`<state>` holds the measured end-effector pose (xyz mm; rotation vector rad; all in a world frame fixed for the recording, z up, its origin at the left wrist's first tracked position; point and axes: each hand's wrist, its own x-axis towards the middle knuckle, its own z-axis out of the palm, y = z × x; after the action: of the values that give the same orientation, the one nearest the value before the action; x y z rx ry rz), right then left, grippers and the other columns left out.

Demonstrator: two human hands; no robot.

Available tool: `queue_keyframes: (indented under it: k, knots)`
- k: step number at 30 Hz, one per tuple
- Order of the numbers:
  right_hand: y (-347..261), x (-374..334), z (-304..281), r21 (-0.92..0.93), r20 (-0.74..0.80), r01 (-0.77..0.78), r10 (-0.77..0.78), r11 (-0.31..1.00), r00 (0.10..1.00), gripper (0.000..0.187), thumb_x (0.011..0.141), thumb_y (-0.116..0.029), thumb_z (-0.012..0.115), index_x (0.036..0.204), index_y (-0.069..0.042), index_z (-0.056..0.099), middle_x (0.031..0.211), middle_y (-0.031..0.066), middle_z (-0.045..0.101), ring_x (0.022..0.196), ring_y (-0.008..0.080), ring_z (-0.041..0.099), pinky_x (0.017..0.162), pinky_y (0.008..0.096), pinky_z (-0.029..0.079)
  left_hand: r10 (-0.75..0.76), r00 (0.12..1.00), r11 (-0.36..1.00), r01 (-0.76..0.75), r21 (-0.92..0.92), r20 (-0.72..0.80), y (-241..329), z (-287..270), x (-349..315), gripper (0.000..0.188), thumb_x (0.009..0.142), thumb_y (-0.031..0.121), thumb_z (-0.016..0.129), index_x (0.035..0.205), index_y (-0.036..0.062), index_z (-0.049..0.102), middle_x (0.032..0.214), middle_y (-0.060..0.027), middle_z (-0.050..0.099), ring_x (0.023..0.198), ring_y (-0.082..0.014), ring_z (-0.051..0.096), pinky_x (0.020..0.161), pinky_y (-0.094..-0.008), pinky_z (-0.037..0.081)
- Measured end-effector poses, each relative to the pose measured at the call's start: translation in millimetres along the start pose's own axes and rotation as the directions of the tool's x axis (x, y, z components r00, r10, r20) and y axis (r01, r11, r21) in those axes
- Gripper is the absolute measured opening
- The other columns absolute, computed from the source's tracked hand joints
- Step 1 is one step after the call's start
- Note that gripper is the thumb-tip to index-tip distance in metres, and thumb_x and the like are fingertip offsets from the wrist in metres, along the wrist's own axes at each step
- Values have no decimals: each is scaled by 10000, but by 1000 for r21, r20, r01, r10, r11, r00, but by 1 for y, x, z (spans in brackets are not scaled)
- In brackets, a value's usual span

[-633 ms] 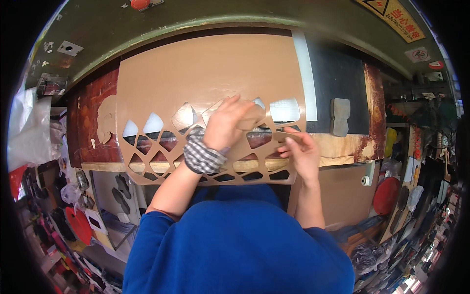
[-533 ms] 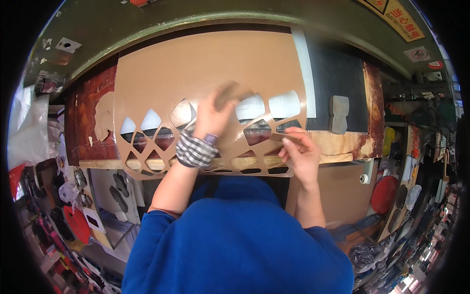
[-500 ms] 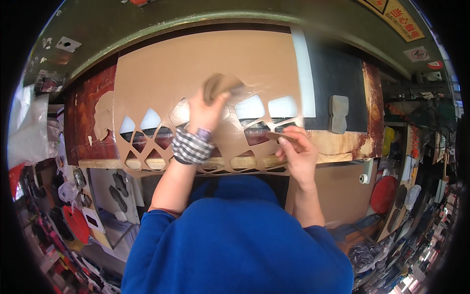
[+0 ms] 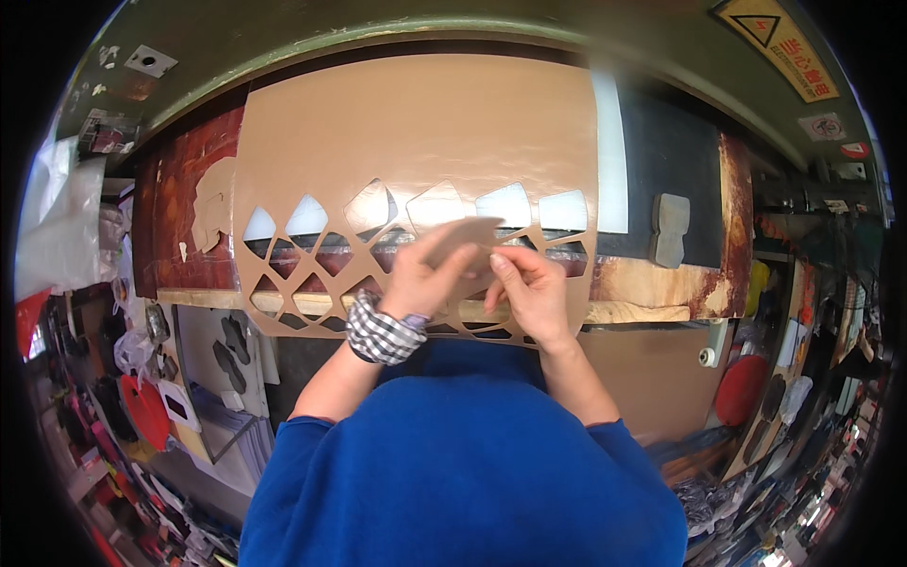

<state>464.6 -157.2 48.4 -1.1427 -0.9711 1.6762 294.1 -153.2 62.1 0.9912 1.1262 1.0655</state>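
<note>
A large brown sheet (image 4: 416, 113), glossy and leather-like, lies before me with rows of rounded diamond holes along its near part. My left hand (image 4: 425, 274), with a black-and-white checked band at the wrist, is closed round some flat brown cut pieces (image 4: 463, 236), held just above the perforated area. How many pieces there are I cannot tell, as they overlap and blur. Beside it, my right hand (image 4: 537, 293) pinches thumb and index finger at the right edge of these pieces. The fingertips of both hands nearly meet.
Right of the sheet, a grey double-lobed block (image 4: 670, 230) rests on a dark panel (image 4: 661, 123). A ragged brown scrap (image 4: 213, 203) lies at the left on the worn red board (image 4: 175, 227). A green machine beam (image 4: 359, 28) spans the far side. A red disc (image 4: 742, 389) hangs lower right.
My left hand has come nearer and right with its brown pieces. The right hand has moved left, bringing its small brown piece to them. The view has shifted slightly.
</note>
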Motion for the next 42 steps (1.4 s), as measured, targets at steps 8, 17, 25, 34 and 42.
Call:
queue_keyframes:
  k: [8,17,25,34,42]
  knots:
    - [-20,45,-12,-578,239,39,123,815,963,273,993,-227,543,921,27,608,794,127,643,572,175,653,485,278,530,547,823,278,-350,894,152,-2,-38,1,466,761,-51,635,1208,82,623,1241,-184,600,1064,-317,632,867,-399,535]
    - [1,65,-26,425,489,-444,213,789,846,321,976,-245,454,770,-10,525,622,135,588,491,243,616,442,312,498,433,894,373,-293,881,114,-17,-9,-8,599,671,198,837,1203,51,605,1184,-158,624,1217,-359,530,1021,-447,449]
    - [18,45,-11,-271,121,-152,190,951,974,155,919,-35,577,768,-13,555,696,52,651,512,72,592,453,209,474,227,923,935,-117,334,-312,18,-62,21,330,830,9,643,1156,55,666,1047,-118,702,967,-282,687,811,-325,558]
    - [1,50,-8,-361,181,-192,271,913,945,124,884,-95,678,952,-4,628,768,67,652,522,121,621,463,266,500,516,854,590,-307,747,-56,-23,-56,32,280,860,-7,627,1139,3,647,1062,-125,705,989,-265,680,881,-328,540]
    - [31,13,25,-954,187,234,-238,188,953,256,810,-141,721,1012,-3,646,1223,260,526,748,397,663,621,457,555,488,714,815,-168,554,-501,-6,-114,21,282,904,35,643,1180,-23,629,1070,-146,707,965,-219,689,850,-300,525]
